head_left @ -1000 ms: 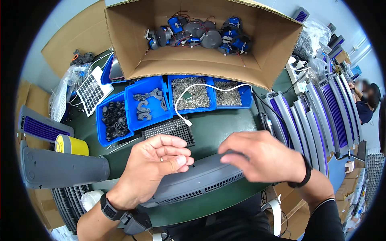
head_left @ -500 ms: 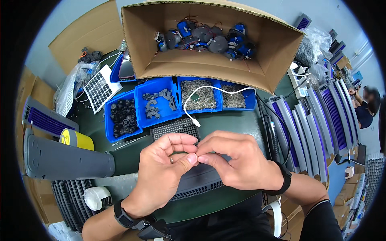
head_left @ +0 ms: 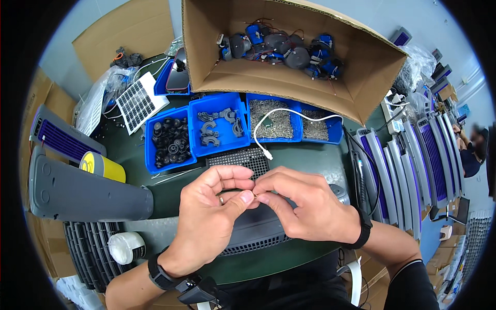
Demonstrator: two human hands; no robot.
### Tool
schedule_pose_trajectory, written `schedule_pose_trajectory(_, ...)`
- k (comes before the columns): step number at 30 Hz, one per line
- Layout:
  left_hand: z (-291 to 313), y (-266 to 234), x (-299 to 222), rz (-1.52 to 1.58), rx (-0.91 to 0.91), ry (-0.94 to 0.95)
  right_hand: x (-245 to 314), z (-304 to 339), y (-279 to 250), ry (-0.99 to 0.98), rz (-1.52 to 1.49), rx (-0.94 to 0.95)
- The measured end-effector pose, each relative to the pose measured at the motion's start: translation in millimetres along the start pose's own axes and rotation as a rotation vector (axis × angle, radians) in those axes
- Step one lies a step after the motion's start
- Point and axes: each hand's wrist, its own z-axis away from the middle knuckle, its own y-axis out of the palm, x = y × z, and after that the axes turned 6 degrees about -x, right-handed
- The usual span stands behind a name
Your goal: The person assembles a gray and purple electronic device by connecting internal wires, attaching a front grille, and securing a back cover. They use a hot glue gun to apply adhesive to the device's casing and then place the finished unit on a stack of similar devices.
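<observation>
Between our fingertips: a small piece [head_left: 256, 195], brass-looking, too tiny for us to tell its kind.
Right hand [head_left: 310, 206]: thumb and forefinger pinched on the piece.
Left hand [head_left: 207, 216]: fingers curled, thumb meeting them at the same spot; we cannot tell whether it clamps the piece too.
Gap between hands: a second ago we had them apart; now the fingertips meet, so, as we judge it, both are busy with one piece.
Under our hands: a grey housing [head_left: 253, 235] on the bench [head_left: 302, 161], its slotted edge toward us; our hands cover part of it.
Just beyond our hands: a black perforated tray [head_left: 235, 157], with the plug of a white cable [head_left: 267, 154] over its far side; the cable loops over the screw bins, in the way of our reach into them.
Farther beyond: a knob bin [head_left: 150, 161], a clip bin [head_left: 217, 151], two screw bins [head_left: 276, 139], then a carton [head_left: 268, 82] of wired blue-and-grey parts.
Left of our hands: a grey shell [head_left: 93, 188], a yellow can [head_left: 112, 168] and a white jar [head_left: 122, 249].
Right of our hands: a row of purple-grilled panels [head_left: 398, 178], with a co-worker [head_left: 469, 155] well past them.
</observation>
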Motion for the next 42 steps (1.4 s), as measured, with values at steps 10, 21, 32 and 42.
schedule_pose_trajectory(10,4,2,-1,-0.077,0.005,0.067,6,-4,-4,0.106,0.021,0.119)
schedule_pose_trajectory(21,8,-41,-5,-0.379,-0.009,0.005,-14,-13,-24,0.401,0.192,0.618)
schedule_pose_trajectory(32,16,-67,-12,-0.967,0.115,0.355,-17,-7,-21,0.282,0.164,0.620)
schedule_pose_trajectory(42,16,-64,-17,-1.001,0.233,0.403,9,20,-42,0.123,0.223,0.313)
